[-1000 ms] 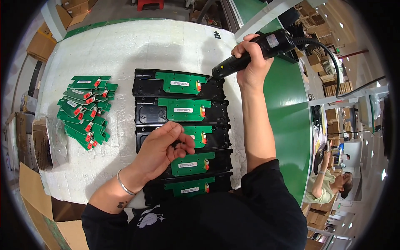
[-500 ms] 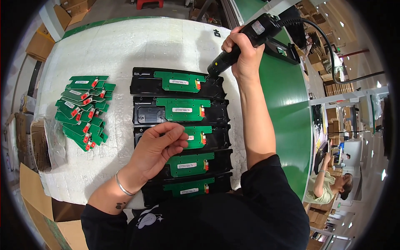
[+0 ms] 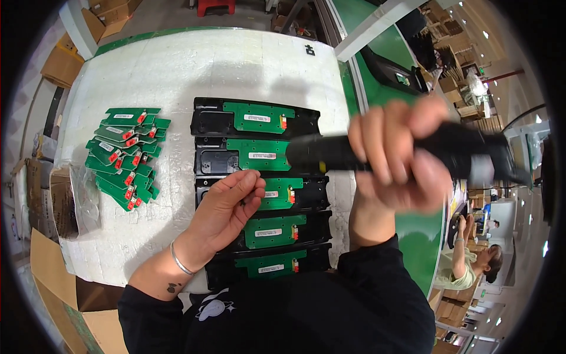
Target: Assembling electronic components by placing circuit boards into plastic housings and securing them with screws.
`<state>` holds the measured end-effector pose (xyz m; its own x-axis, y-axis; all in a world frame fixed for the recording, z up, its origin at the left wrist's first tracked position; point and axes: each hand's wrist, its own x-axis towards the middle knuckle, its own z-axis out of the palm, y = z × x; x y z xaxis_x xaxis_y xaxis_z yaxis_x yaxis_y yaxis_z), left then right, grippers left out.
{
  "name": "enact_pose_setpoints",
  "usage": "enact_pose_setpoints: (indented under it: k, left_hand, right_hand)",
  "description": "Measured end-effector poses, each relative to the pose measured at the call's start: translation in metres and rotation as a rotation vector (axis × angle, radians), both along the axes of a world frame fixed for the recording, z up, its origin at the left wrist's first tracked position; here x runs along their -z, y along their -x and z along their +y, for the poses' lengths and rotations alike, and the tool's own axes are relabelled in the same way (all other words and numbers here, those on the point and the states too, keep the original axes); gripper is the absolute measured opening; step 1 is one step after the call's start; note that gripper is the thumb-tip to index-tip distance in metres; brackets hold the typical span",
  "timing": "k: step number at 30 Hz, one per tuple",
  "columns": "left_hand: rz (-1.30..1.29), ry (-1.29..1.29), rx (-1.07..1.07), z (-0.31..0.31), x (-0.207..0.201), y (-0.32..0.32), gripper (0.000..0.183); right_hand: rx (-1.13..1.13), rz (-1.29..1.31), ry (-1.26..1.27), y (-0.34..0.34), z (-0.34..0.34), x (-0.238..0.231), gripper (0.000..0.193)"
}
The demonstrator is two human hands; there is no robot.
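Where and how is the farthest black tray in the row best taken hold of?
Probably the left end of the farthest black tray, approached from the left: the green circuit board stops short of that end, white tabletop borders it, and the next tray crowds the near edge.

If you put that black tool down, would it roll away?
The black tool might roll, since it looks rounded at the front. It is probably stiff and fairly heavy, being long and thick enough to fill the right hand. Blur hides whether it's slippery.
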<state>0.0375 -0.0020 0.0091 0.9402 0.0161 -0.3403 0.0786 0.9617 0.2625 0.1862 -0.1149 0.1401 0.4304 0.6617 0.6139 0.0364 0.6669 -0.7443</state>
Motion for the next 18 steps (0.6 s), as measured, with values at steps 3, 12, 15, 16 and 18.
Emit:
enact_pose_setpoints:
  k: [3, 12, 15, 16, 18]
  left_hand:
    - [-0.053, 0.018, 0.039, -0.002, -0.002, -0.003, 0.014]
    - [-0.050, 0.030, 0.046, -0.007, 0.000, 0.001, 0.015]
    - [-0.100, 0.064, 0.081, -0.007, 0.004, 0.000, 0.016]
    - [-0.148, 0.089, 0.099, -0.006, 0.006, 0.000, 0.018]
    - [-0.110, 0.055, 0.108, -0.006, 0.001, 0.001, 0.022]
  right_hand:
    - [-0.073, -0.040, 0.020, 0.018, -0.015, -0.005, 0.026]
    - [-0.028, -0.068, -0.015, 0.030, -0.022, 0.005, 0.025]
    - [-0.014, -0.046, 0.000, 0.031, -0.025, 0.002, 0.025]
    - [-0.012, -0.031, 0.014, 0.031, -0.025, 0.001, 0.024]
    - [-0.015, 0.004, 0.010, 0.029, -0.022, 0.001, 0.023]
